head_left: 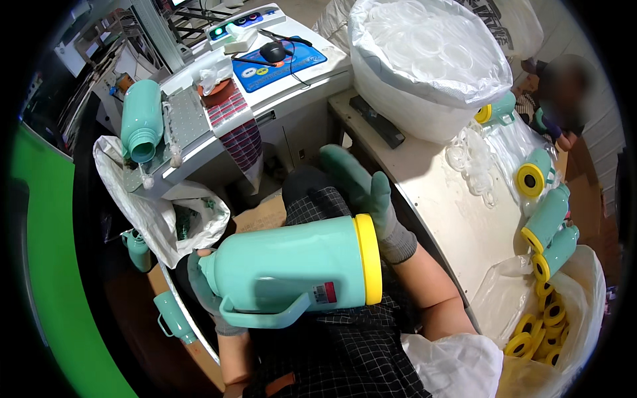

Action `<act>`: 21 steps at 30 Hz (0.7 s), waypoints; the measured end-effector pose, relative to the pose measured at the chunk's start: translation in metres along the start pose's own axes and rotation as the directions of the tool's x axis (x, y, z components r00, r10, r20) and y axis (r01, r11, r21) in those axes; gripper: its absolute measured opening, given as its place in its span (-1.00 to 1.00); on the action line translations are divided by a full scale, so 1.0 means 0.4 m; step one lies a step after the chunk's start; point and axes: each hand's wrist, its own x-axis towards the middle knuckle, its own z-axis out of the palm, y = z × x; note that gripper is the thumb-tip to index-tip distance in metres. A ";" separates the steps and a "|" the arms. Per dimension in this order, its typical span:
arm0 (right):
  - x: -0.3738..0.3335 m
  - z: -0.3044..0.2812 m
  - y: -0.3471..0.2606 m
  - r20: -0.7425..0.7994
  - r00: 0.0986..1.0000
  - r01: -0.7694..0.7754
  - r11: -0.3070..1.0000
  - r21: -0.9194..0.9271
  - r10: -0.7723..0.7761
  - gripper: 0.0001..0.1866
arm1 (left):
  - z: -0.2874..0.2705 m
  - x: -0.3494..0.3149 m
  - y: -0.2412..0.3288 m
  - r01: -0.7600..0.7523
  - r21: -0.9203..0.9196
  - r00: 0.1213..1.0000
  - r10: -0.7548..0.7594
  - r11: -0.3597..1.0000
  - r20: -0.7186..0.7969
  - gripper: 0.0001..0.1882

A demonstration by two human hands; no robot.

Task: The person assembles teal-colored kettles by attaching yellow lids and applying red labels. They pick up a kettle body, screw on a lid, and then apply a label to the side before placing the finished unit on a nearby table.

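Observation:
A teal thermos flask (288, 265) lies on its side across my lap, its handle toward me and its yellow base (368, 260) to the right. My left hand (202, 285), in a grey-green glove, grips the flask around its narrow neck end. My right hand (365, 192), gloved too, has its fingers stretched out and spread beside the yellow base. Its fingertips are slightly blurred, and nothing is in that hand. A small barcode label (324, 292) sits on the flask's side near the base.
Left, another teal flask shell (142, 119) lies on a metal machine bed. A white sack (424, 93) of clear rings stands on the right bench (424, 199). Several yellow-based flasks (547, 215) and a bag of yellow bases (545, 325) are at right; a person (564, 93) sits beyond.

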 end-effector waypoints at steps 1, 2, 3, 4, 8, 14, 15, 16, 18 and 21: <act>-0.004 -0.002 0.001 -0.048 0.998 -0.027 0.998 0.054 0.030 0.07 | 0.007 -0.004 -0.003 -0.039 0.065 0.999 0.040 0.997 -0.017 -0.57; -0.009 -0.021 -0.017 -0.094 0.995 -0.014 0.987 0.159 0.029 0.07 | 0.017 -0.016 -0.001 -0.078 0.131 0.996 0.083 0.988 -0.031 -0.58; -0.014 -0.053 -0.046 -0.129 0.991 0.000 0.962 0.273 0.036 0.08 | 0.066 -0.020 0.003 -0.058 0.146 0.995 0.068 0.988 -0.066 -0.60; -0.023 -0.088 -0.076 -0.172 0.984 0.026 0.927 0.374 0.041 0.08 | 0.115 -0.019 0.004 -0.031 0.155 0.994 0.046 0.987 -0.097 -0.61; -0.063 -0.034 -0.028 0.073 0.997 -0.022 0.981 0.194 0.008 0.30 | 0.005 0.017 0.007 0.125 0.015 0.990 -0.126 0.992 0.069 -0.64; -0.094 -0.073 -0.024 -0.375 0.927 0.060 0.992 0.113 -0.013 0.11 | 0.058 0.021 0.004 0.107 -0.123 0.983 -0.087 0.987 0.160 -0.59; -0.125 -0.102 -0.006 -0.464 0.886 0.062 0.994 0.085 -0.015 0.09 | 0.052 0.032 0.009 0.167 -0.220 0.967 -0.115 0.961 0.228 -0.57; -0.145 -0.089 0.025 -0.423 0.906 0.043 0.990 0.137 0.019 0.07 | 0.039 0.028 0.011 0.067 -0.131 0.990 -0.049 0.989 0.134 -0.55; -0.224 0.010 0.054 -0.300 0.952 -0.072 0.997 -0.043 0.055 0.03 | -0.005 0.045 -0.049 -0.282 0.581 0.944 0.328 0.763 0.027 -0.64; -0.225 0.000 0.060 -0.503 0.863 0.044 0.983 0.180 0.054 -0.08 | 0.045 0.088 -0.080 -0.096 0.284 0.990 0.062 0.954 0.127 -0.66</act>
